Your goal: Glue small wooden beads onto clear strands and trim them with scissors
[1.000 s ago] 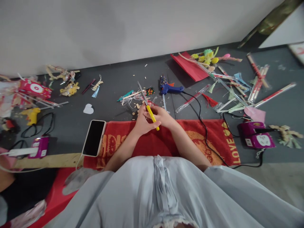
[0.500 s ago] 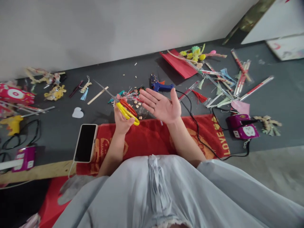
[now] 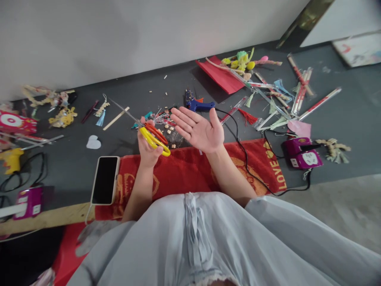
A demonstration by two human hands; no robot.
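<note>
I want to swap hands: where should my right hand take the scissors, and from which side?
Probably by the free ends of the loops, coming from the right. The left hand holds the scissors with the thin blades pointing left and away, while the loops jut out toward the open right hand.

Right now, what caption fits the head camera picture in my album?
Left hand holds scissors, right hand is open with its palm showing, blue glue gun beyond.
</note>
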